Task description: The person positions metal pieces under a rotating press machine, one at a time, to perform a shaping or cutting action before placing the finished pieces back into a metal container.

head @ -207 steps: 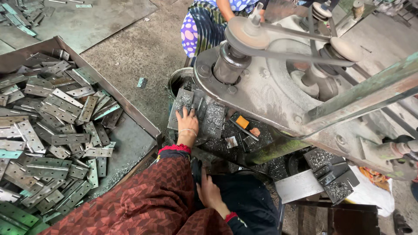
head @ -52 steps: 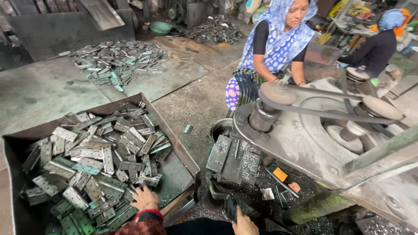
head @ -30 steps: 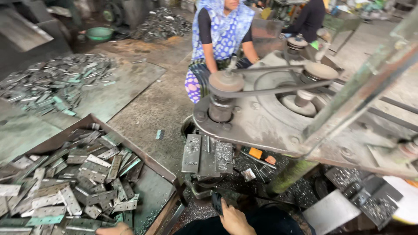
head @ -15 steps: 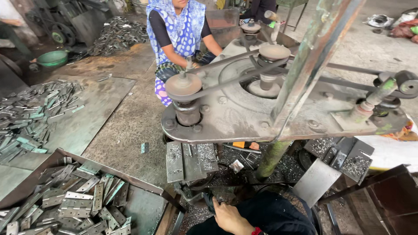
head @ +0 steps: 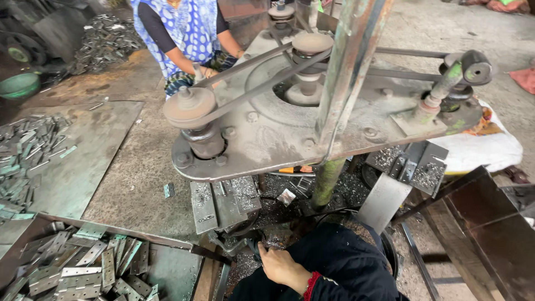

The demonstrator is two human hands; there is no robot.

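Note:
My right hand [head: 281, 267], with a red cuff at the wrist, rests low in the view on my dark-clothed knee. Its fingers curl toward a small dark part [head: 255, 249] at the foot of the machine; whether they grip it is hidden. My left hand is out of view. Just beyond the hand lie flat grey metal plates [head: 223, 203] amid metal scrap, under the heavy round table of a belt-driven press [head: 267, 139]. A wooden tray [head: 184, 242] of metal hinges [head: 83, 270] sits at lower left.
Another person in a blue patterned garment [head: 189, 33] sits at the far side of the press. Belts and pulleys [head: 189, 106] run above its table. More hinges [head: 28, 150] lie on a sheet at left. A rusty tray [head: 485, 223] and white sack [head: 485, 150] stand right.
The view has swung right, away from the hinge tray and onto the press. My left hand, earlier at the tray's edge, has left the view. My right hand stays low by the dark part.

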